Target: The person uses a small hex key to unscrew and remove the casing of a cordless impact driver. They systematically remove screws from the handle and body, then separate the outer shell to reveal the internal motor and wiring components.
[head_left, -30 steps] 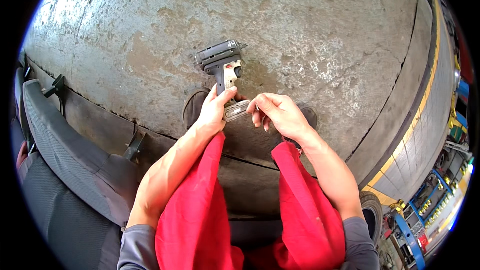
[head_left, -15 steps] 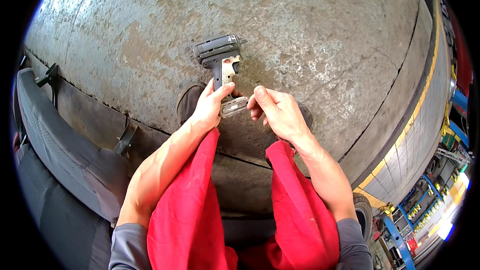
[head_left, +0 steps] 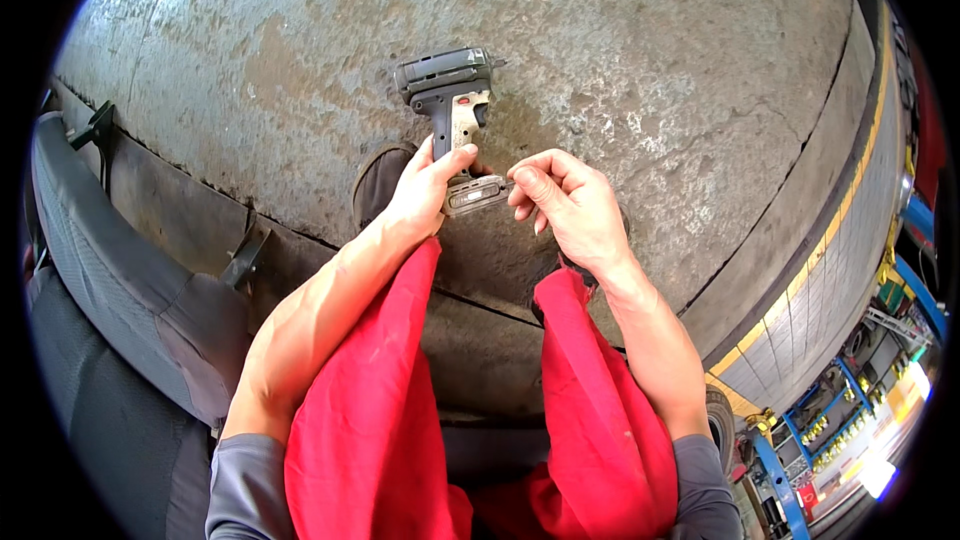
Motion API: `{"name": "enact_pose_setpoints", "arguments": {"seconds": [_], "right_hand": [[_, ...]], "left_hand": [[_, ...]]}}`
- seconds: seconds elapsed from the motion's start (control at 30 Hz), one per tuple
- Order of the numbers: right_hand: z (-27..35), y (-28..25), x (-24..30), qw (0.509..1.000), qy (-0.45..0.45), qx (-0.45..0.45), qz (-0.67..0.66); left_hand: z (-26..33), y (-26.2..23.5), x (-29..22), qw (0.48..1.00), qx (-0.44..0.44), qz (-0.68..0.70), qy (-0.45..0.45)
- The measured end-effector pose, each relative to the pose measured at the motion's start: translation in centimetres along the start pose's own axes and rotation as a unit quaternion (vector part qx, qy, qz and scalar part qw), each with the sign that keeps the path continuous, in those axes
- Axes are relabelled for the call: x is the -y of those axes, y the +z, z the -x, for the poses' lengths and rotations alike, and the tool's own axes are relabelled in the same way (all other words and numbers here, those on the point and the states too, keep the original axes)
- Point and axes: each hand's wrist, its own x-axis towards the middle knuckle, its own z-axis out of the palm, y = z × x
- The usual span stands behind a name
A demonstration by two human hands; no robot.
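Observation:
A worn cordless impact wrench (head_left: 446,71), dark grey with a dirty white grip panel and a small red button, is held out over the floor. Its nose points right. My left hand (head_left: 425,183) is closed round the lower handle, just above the foot. At that foot, the grimy oblong base (head_left: 476,197) faces me. My right hand (head_left: 567,202) is beside the base's right end, thumb and fingers pinched together. Something small and dark shows at the fingertips, too small to name.
Dark shoes (head_left: 378,186) stand on the worn concrete floor (head_left: 640,50) under my hands. Grey cloth car seats (head_left: 130,270) with metal brackets lie at the left. At the right are a yellow-edged tiled strip (head_left: 800,305), a tyre (head_left: 720,425) and blue shelving (head_left: 850,380).
The impact wrench and my left hand have moved slightly away from me and to the right. My right hand has shifted the same way, its fingertips now pinched at the base's end.

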Motion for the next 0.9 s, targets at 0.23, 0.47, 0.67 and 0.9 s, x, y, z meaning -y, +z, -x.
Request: {"name": "enact_pose_setpoints", "arguments": {"seconds": [0.23, 0.47, 0.67, 0.9], "right_hand": [[-0.7, -1.4, 0.4, 0.996, 0.01, 0.084, 0.029], [-0.4, -0.9, 1.9, 0.98, 0.028, 0.06, 0.187], [-0.2, -0.4, 1.0, 0.995, -0.022, 0.081, 0.047], [-0.9, -1.2, 0.5, 0.995, 0.02, 0.094, 0.036]], "left_hand": [[0.0, 0.0, 0.2, 1.0, 0.006, -0.002, 0.004], [-0.1, -0.1, 0.2, 1.0, -0.001, 0.002, 0.0], [0.1, 0.0, -0.1, 1.0, -0.014, 0.006, 0.002], [0.0, 0.2, 0.0, 1.0, 0.006, 0.018, 0.001]]}}
